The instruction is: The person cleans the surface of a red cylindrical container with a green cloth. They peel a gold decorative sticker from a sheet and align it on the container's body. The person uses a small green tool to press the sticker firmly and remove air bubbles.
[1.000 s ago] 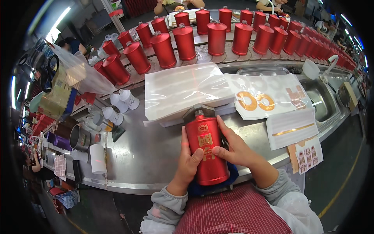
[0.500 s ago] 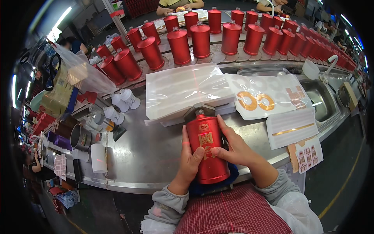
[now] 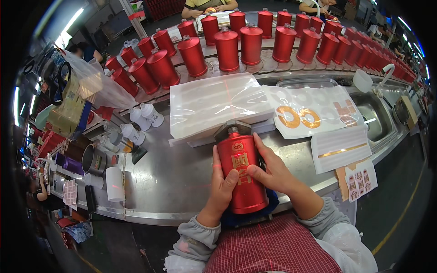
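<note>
A red bottle [image 3: 248, 198] with gold characters down its front lies tilted before me, its neck pointing away. My left hand [image 3: 222, 186] is wrapped along its left side, with the thumb on the front face. Along the right side lie the fingers of my right hand [image 3: 278, 172], and that thumb presses beside the gold characters. The bottle's neck rests at a dark angular metal holder [image 3: 221, 132]. Under its base shows a dark blue pad [image 3: 273, 200]. Just beyond the holder lies a stack of glossy white sheets [image 3: 205, 109].
Red bottles [image 3: 227, 52] stand in rows on a conveyor [image 3: 268, 67] across the back. To the right are a sheet with gold stickers [image 3: 291, 117], a strip sheet [image 3: 341, 148] and a sink [image 3: 380, 120]. White cups [image 3: 152, 116] and a metal pot [image 3: 94, 160] stand left.
The bottles on the conveyor have shifted to the right. My right thumb has slid slightly up and left on the bottle; both hands stay around it.
</note>
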Motion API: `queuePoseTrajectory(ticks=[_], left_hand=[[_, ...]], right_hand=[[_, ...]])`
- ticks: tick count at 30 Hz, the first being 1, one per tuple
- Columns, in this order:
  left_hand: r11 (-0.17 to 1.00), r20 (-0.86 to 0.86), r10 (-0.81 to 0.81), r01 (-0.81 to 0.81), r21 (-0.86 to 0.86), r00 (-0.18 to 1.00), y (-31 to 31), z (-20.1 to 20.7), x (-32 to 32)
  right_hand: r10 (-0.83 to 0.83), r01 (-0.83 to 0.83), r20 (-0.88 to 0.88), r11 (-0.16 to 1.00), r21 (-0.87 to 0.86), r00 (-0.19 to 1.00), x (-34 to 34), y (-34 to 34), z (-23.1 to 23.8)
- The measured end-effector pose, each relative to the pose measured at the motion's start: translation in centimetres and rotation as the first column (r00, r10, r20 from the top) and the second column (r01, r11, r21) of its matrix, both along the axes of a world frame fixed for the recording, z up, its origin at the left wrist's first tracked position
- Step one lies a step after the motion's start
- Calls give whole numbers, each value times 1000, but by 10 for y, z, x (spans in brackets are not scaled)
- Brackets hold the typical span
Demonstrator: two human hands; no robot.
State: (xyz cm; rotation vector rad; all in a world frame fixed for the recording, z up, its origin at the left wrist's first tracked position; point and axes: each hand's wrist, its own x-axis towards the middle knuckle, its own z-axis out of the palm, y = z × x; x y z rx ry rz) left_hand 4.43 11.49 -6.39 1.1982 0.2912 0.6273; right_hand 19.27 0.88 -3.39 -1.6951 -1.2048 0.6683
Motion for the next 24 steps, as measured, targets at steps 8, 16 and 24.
queuePoseTrajectory(ticks=[8,16,24], left_hand=[[998,-13,-33,32,-60,999,1,8,-4],[1000,-25,-21,21,-13,999,-7,7,-2],[173,-155,6,152,973,988,14,36,-36]], right_hand=[[-134,125,50,979,161,990,15,-7,8],[-91,-82,430,926,368,898,44,0,20],[6,-12,68,995,99,998,29,-66,29]])
